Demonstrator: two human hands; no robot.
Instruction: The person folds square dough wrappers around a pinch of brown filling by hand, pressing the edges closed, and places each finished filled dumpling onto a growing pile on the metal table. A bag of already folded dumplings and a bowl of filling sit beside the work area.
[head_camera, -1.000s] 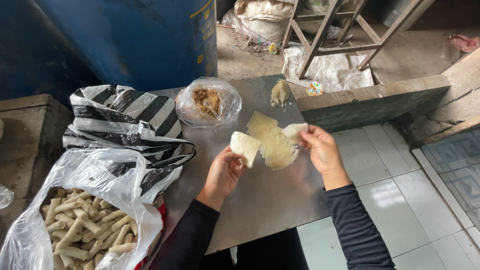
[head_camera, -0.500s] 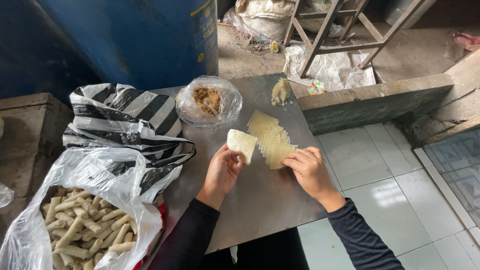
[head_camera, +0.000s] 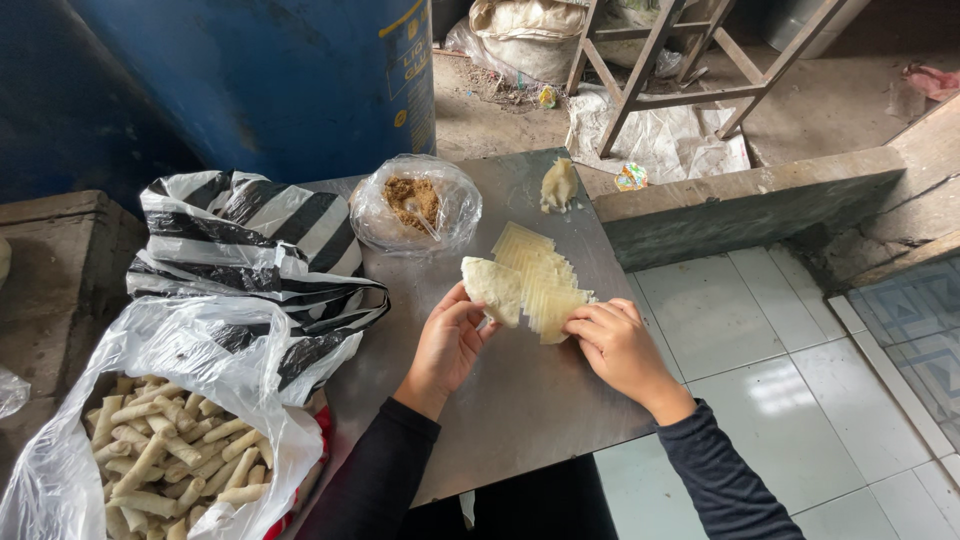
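Observation:
A fanned stack of thin pale wrapper sheets (head_camera: 535, 275) lies on a grey metal board (head_camera: 520, 400). My left hand (head_camera: 447, 340) holds a folded white wrapper (head_camera: 492, 288) at the stack's left side. My right hand (head_camera: 615, 340) rests on the near corner of the stack, fingers curled and pinching at a sheet's edge. Beyond the stack sits a clear plastic bag of brown filling (head_camera: 413, 203) with a spoon in it. A lump of pale dough (head_camera: 559, 186) lies at the board's far edge.
At the lower left a clear plastic bag holds several pale rolled sticks (head_camera: 170, 455). A black-and-white striped bag (head_camera: 255, 250) lies left of the board. A blue barrel (head_camera: 260, 75) stands behind. White floor tiles (head_camera: 790, 370) and a concrete ledge (head_camera: 740, 200) are to the right.
My right hand has moved from the stack's far right side down to its near corner. The left hand keeps hold of the folded wrapper.

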